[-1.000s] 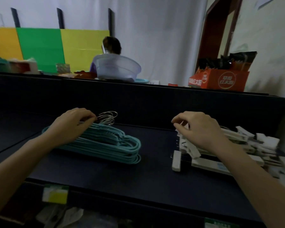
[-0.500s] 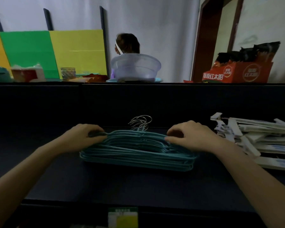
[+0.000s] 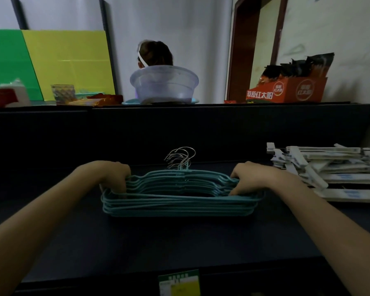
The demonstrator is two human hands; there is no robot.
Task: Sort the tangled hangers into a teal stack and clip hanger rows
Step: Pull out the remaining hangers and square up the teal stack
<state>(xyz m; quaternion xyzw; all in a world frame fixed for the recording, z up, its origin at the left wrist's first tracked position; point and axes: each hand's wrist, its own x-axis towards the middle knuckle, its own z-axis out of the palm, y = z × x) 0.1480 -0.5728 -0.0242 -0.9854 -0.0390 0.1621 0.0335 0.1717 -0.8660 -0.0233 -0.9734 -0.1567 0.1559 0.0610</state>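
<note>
A stack of several teal hangers (image 3: 179, 205) lies flat on the dark table (image 3: 158, 242), its metal hooks (image 3: 181, 157) pointing away from me. My left hand (image 3: 113, 175) grips the stack's left shoulder end, fingers curled into the wires. At the opposite end, my right hand (image 3: 248, 178) holds the right shoulder the same way. A pile of white clip hangers (image 3: 333, 169) lies to the right of the stack, untouched by either hand.
A dark back panel (image 3: 179, 129) rises behind the table. On the ledge above stand a clear plastic basin (image 3: 165, 84), an orange carton (image 3: 286, 90), a glass (image 3: 62, 92) and packets. A person sits beyond the basin. A green label (image 3: 178, 282) marks the front edge.
My right hand left the clip hangers and took the teal stack's right end. My view swung right, centring the stack. Both hands now reach deeper into the stack's ends.
</note>
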